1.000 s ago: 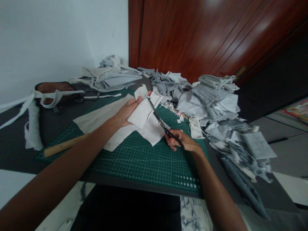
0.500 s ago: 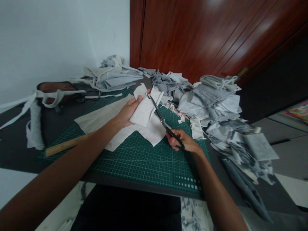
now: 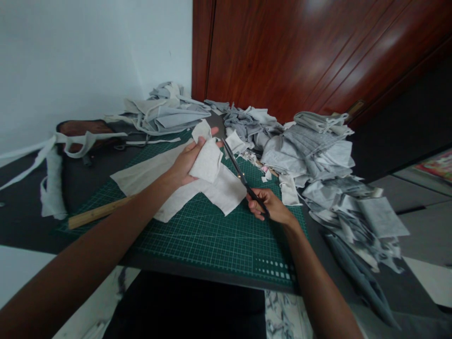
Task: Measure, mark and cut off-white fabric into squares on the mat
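Left hand [image 3: 187,164] outstretched, thumb on top, gripping white cloth [image 3: 208,162] | right hand [image 3: 270,205] nearer, gripping scissors [image 3: 243,180] aimed forward-left

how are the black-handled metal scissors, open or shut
Shut, or nearly so: the black-handled metal scissors show their blades lying together as one narrow strip.
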A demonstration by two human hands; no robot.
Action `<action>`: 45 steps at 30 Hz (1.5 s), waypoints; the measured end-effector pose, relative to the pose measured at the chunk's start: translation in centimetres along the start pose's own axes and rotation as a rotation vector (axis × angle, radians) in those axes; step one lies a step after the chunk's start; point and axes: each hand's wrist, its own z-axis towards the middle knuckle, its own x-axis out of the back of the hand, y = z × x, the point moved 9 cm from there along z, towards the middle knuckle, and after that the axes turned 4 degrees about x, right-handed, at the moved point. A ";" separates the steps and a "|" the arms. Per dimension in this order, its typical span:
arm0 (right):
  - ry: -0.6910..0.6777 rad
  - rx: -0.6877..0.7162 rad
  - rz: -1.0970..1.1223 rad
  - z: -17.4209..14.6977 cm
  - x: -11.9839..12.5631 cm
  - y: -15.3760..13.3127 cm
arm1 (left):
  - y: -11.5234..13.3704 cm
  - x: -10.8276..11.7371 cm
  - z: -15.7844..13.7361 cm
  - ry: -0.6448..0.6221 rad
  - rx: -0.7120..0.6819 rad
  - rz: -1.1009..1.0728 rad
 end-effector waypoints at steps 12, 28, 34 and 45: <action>0.147 0.202 -0.201 -0.3 1.3 -2.7 | -0.5 -0.2 0.0 -0.064 0.046 0.052; 0.531 0.235 0.049 0.9 1.0 -1.7 | -7.9 -3.5 -3.0 -0.485 0.328 0.870; 0.519 0.222 0.079 1.0 0.7 -1.4 | -9.4 -4.2 -3.9 -0.481 0.438 0.713; 0.898 0.479 0.162 -1.8 4.9 -3.2 | -8.6 -5.5 -3.9 -0.337 0.421 0.368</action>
